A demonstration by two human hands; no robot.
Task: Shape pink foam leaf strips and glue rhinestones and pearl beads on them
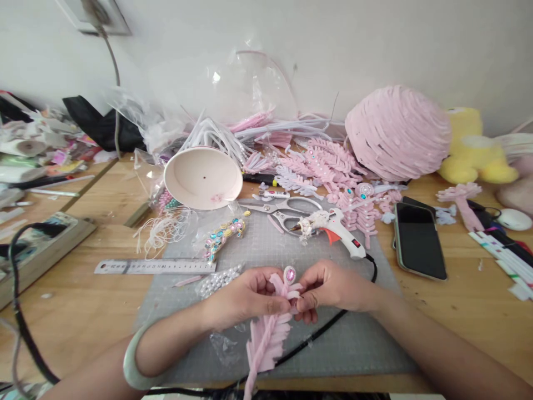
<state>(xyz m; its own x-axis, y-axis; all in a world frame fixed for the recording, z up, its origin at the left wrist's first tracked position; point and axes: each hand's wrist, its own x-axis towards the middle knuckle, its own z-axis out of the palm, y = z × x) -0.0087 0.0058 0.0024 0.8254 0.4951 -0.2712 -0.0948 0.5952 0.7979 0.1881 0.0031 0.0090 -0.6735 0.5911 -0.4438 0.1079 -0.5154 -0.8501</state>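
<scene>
A pink feather made of fuzzy pipe cleaner (270, 338) is held over the grey cutting mat (333, 350), its stem pointing down toward me. At its top sits a pink gem (290, 275) in a pale, beaded-looking rim. My left hand (260, 297) pinches the feather just below the gem, thumb across the front. From the other side, my right hand (328, 286) pinches a small side frond between thumb and fingers. What lies behind the fingertips is hidden. A bag of white pearl beads (219, 279) lies beside my left wrist.
A white glue gun (345, 233) rests beyond my right hand, its black cord (325, 330) crossing the mat. Scissors (283, 208), a steel ruler (154, 266), coloured gems (225, 236), a cream bowl (203, 178) and a phone (420, 239) lie around. Finished pink feathers (333, 166) pile behind.
</scene>
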